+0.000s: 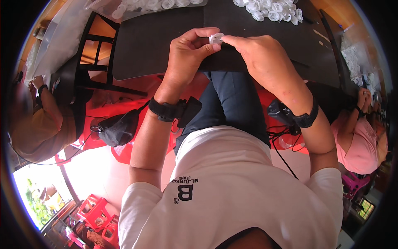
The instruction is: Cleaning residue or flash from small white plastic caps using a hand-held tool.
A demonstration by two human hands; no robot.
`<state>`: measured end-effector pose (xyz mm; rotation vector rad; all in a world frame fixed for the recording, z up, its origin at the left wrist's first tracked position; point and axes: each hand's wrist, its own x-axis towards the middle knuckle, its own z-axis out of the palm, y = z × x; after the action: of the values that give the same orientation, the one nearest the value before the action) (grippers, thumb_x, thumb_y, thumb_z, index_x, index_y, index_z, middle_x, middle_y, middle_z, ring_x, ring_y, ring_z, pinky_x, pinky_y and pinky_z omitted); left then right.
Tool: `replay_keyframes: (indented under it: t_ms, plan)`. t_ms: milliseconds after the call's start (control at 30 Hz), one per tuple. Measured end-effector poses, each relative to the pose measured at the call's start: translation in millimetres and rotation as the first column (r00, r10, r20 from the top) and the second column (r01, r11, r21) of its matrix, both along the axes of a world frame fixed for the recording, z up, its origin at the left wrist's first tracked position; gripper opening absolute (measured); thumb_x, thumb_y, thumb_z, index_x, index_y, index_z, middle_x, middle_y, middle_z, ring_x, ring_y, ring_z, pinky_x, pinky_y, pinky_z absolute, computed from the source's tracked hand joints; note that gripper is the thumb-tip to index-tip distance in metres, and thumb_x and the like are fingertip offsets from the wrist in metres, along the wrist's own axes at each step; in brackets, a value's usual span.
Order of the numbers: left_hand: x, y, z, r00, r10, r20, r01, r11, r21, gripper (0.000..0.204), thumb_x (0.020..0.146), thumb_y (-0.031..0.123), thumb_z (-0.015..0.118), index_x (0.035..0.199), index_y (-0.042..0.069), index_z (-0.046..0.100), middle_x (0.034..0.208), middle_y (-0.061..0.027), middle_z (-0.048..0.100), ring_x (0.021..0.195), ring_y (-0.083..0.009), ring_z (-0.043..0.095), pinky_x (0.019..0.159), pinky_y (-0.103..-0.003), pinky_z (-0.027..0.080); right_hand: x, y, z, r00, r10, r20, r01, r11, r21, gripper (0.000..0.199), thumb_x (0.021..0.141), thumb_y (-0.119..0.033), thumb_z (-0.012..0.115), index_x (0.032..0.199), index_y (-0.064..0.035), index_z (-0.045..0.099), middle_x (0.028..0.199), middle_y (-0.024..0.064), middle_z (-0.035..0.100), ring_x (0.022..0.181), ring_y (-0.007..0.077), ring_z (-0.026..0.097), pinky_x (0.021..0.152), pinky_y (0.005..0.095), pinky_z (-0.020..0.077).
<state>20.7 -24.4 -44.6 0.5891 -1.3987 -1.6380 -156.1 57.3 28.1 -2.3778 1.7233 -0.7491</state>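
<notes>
Head view: a round white plastic piece point(216, 39) is held up in front of the dark surface point(143, 58), between both hands. The thumb and fingers of the left hand point(184, 54) pinch it by the rim, a grip that seems to leave its face free for the other side. The right hand point(265, 58) comes in with its index finger stretched straight, the tip at the piece's edge; its other fingers curl underneath, and whether they press together on anything I cannot tell.

The piece looks hard and moulded, a shallow disc with small dark details (too tiny to make out). More white plastic pieces point(275, 10) lie in a loose heap at the far right, probably left unboxed for easy picking. Farther left, a clear plastic bin point(157, 12) holds others, its thin see-through wall keeping them gathered. Beneath, the surface is smooth and matt black, with a rounded near corner.
</notes>
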Motion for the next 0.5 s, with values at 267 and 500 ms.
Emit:
replay_keyframes:
  t_ms: [267, 500]
  plan:
    - [2.7, -1.0, 4.6, 0.998, -0.063, 0.018, 0.062, 0.996, 0.07, 0.031, 0.086, 0.0, 0.071, 0.116, -0.001, 0.064, 0.113, -0.0099, 0.068, 0.101, -0.0147, 0.065, 0.092, -0.028, 0.053, -6.4, -0.2, 22.2, 0.995, -0.003, -0.103, 0.006, 0.999, 0.033, 0.03, 0.086, -0.002, 0.06, 0.114, -0.0083, 0.068, 0.079, 0.0186, 0.066, 0.072, 0.0368, 0.063, 0.064, 0.0404, 0.0512]
    - [2.6, -1.2, 7.9, 0.993, -0.119, -0.023, 0.12, 0.993, 0.015, 0.029, 0.089, 0.004, 0.07, 0.116, 0.0, 0.062, 0.11, -0.0087, 0.068, 0.101, -0.0147, 0.064, 0.093, -0.028, 0.051, -14.0, -13.6, -4.9, 0.898, -0.1, 0.429, 0.064, 0.993, 0.096, 0.04, 0.083, -0.01, 0.072, 0.122, -0.0103, 0.067, 0.074, 0.0035, 0.065, 0.059, 0.0084, 0.054, 0.059, 0.0273, 0.0475]
